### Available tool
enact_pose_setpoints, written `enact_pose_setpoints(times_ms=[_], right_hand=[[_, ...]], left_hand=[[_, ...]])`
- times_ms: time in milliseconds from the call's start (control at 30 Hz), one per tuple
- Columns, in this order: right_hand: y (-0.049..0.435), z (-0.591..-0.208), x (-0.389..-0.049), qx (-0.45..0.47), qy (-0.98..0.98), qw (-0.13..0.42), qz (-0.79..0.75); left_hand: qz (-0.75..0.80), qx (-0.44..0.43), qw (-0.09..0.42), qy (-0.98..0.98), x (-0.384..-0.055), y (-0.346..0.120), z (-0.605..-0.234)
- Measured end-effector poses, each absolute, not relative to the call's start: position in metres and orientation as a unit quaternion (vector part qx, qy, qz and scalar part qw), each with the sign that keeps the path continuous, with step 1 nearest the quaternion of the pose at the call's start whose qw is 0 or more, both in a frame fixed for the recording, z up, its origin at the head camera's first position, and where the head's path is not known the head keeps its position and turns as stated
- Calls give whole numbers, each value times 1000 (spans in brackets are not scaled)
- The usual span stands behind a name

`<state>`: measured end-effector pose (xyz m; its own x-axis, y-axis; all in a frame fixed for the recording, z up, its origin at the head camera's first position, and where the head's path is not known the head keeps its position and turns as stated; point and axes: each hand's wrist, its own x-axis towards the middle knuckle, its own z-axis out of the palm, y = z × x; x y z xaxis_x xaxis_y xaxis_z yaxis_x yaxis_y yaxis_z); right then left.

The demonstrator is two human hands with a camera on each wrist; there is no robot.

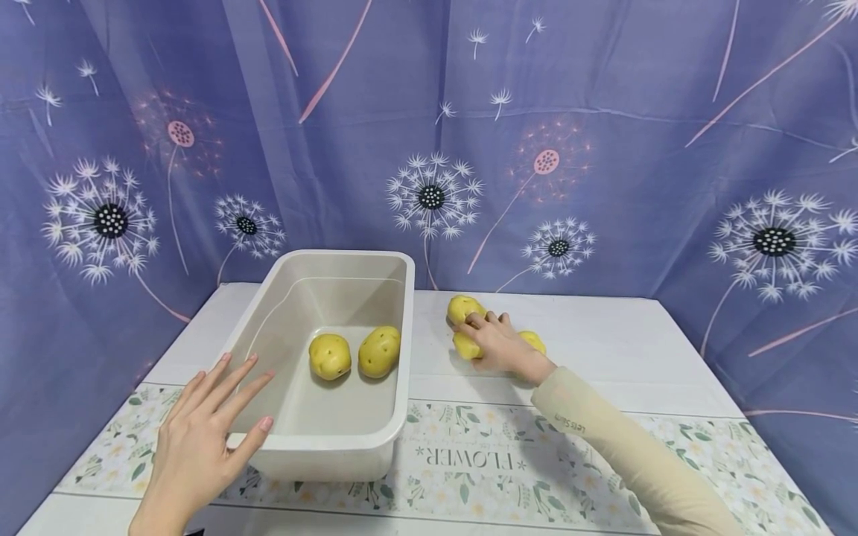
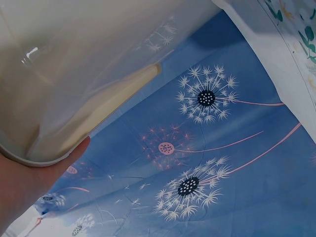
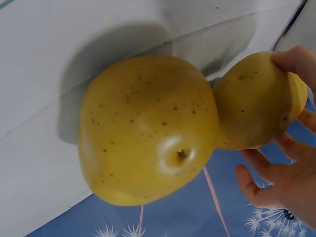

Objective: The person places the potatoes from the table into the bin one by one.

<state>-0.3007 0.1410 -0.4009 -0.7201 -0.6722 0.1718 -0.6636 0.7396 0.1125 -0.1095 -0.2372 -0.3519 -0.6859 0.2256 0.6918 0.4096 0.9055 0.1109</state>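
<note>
My left hand (image 1: 201, 432) rests at the near left corner of a pale grey plastic bin (image 1: 402, 402), its fingers spread straight over the rim. In the left wrist view, the thumb lies along the bin's rim (image 2: 106, 106). Inside the bin sit a potato (image 1: 330, 356) and a second potato (image 1: 379, 351). To the right of the bin, my right hand (image 1: 503, 346) grips a yellow potato (image 3: 259, 101) between thumb and fingers. Another potato (image 1: 464, 307) lies just behind it. A further potato (image 1: 534, 341) is partly hidden behind the hand.
The white table (image 1: 596, 335) carries a floral printed strip (image 1: 469, 454) along its front. A purple curtain with dandelion prints (image 1: 335, 186) hangs behind and at both sides. The bin's right wall stands between the held potato and the bin's inside.
</note>
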Motion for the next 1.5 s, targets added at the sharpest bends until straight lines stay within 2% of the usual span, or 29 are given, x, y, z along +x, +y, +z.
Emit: enact_pose_setpoints(times_ms=[433, 1500], right_hand=[[138, -390, -300, 374, -919, 123, -18], [140, -367, -289, 386, -912, 135, -24]], left_hand=[[-124, -176, 358, -908, -111, -238, -351], [-135, -170, 346, -913, -108, -235, -352]])
